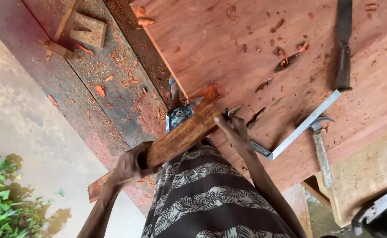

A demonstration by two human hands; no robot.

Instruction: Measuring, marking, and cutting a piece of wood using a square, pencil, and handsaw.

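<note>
Plank's (175, 143) end hidden under left hand (131, 165)

Soft, even daylight falls across your view, with no hard shadows and no glare. Your left hand (131, 165) grips a wooden plank (175, 141), and that grip reads fairly sharp though dark against the wood. Beyond it, the reddish workbench (246, 53) looks warm and slightly soft. Below and left of it, the pale floor (21, 123) looks washed out, and lines bend near the frame's corners.
</note>
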